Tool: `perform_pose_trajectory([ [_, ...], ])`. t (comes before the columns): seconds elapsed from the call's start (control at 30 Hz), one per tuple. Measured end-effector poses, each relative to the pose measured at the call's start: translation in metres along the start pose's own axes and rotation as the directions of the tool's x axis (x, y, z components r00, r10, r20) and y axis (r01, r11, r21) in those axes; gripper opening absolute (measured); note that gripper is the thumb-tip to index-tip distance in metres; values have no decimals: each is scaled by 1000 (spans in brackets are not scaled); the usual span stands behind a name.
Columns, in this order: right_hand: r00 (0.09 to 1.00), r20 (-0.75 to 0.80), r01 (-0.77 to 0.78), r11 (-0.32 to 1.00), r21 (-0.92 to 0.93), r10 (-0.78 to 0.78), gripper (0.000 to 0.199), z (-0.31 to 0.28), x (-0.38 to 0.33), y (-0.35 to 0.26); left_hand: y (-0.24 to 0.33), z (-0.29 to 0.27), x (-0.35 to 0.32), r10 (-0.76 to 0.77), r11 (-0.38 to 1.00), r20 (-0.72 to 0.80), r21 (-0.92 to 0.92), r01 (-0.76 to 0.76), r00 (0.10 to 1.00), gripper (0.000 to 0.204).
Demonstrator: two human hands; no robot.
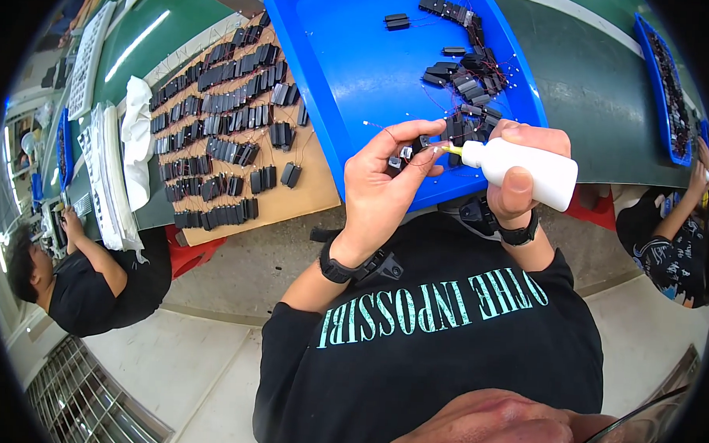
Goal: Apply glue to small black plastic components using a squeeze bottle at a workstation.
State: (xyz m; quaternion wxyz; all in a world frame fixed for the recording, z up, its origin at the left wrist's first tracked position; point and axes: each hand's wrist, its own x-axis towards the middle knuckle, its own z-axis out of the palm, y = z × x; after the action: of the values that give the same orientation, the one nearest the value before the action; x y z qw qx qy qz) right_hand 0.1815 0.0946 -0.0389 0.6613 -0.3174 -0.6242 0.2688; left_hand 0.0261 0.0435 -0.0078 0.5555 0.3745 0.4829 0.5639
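Observation:
My left hand [377, 187] pinches small black box-shaped parts [421, 143] with thin wires and pale connectors between thumb and fingers, over the near edge of a blue tray [340, 61]. In my right hand [518, 194] is a white squeeze bottle [542, 167], tilted so that its narrow yellowish nozzle [453, 149] points left. The nozzle tip is right at the held parts; whether it touches them I cannot tell. Several more black wired parts [475, 89] lie heaped along the tray's right side, partly hidden behind my hands.
Left of the tray, rows of black parts [237, 124] cover a cardboard sheet [300, 200]. Beyond it lie white wrapping [137, 147] and long pale strips [110, 182]. Another person [95, 275] works at far left, another [670, 240] at far right beside a filled blue tray [662, 88].

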Motion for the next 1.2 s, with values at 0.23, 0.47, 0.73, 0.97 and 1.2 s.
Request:
perform_pose_trajectory([
  [0.23, 999, 32, -8, 1000, -9, 8, 49, 1, 2, -1, 0, -1, -1, 0, 1000, -11, 2, 0, 1000, 24],
  [0.47, 1000, 16, -24, 999, 29, 23, 47, 2, -1, -1, 0, -4, -2, -5, 1000, -3, -8, 5, 1000, 24],
  [0.73, 999, -2, -35, 993, 110, 35, 50, 7, -1, -7, 2, -7, -6, -11, 999, -9, -45, 11, 1000, 25],
  [0.97, 998, 60, -6, 990, 143, -3, 54, 11, -8, -10, -1, -12, -10, -1, 1000, 10, 25, 1, 1000, 29],
  [1.2, 997, 73, -34, 993, 116, 26, 57, 17, -15, -11, -5, -14, -15, 47, 998, -34, 40, -46, 998, 32],
])
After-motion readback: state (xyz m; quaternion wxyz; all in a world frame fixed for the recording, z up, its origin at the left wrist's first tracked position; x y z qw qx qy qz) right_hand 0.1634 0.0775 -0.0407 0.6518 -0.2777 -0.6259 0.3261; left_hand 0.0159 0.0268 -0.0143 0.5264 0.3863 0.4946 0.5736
